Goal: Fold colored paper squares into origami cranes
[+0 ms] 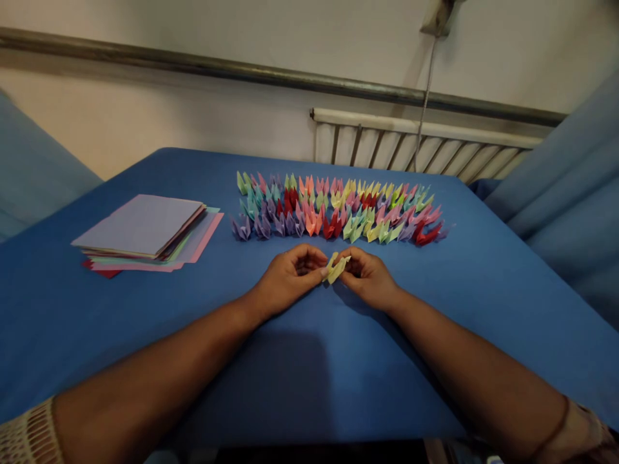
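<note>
Between my two hands is a pale yellow folded paper crane (333,272), just above the blue tabletop. My left hand (293,274) pinches its left side with thumb and fingers. My right hand (368,277) has its thumb and forefinger closed on the crane's right side, near a small pointed tip. The fingers cover part of the paper. Beyond my hands stand several rows of finished paper cranes (333,225) in purple, red, pink, green, yellow and blue.
A stack of coloured paper squares (140,225) lies on the left of the blue-covered table (232,399). At the back are a wall pipe (271,74) and a radiator (387,138). Blue curtains (580,187) hang at both sides.
</note>
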Available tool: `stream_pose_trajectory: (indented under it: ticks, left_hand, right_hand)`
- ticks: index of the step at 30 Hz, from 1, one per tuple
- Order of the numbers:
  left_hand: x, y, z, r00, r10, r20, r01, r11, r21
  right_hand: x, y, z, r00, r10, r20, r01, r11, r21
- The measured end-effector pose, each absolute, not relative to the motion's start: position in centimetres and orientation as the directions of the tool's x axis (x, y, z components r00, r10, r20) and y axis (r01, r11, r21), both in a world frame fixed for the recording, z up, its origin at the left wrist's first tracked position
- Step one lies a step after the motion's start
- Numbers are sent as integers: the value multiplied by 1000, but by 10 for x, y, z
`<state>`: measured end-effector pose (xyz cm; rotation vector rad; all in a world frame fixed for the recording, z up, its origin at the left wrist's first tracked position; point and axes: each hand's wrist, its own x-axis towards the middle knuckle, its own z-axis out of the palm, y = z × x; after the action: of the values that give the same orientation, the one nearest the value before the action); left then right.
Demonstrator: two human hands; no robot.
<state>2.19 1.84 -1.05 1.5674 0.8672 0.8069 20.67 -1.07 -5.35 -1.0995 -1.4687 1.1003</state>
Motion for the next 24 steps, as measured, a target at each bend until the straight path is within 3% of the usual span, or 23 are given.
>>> stream_pose_trajectory:
  ticks: [10,18,24]
  left_hand:
    - [17,10,-1,521,755,398,333,-610,719]
    - [17,3,4,492,700,517,416,-711,567]
    - [20,2,3,521,680,516,404,-729,553]
  right_hand:
    - [202,-18,-36,-166,976,142,-157,116,-981]
    - [191,-28,-27,-59,974,218,-145,208,-967]
    - [187,-25,-31,21,963,270,-140,271,-952]
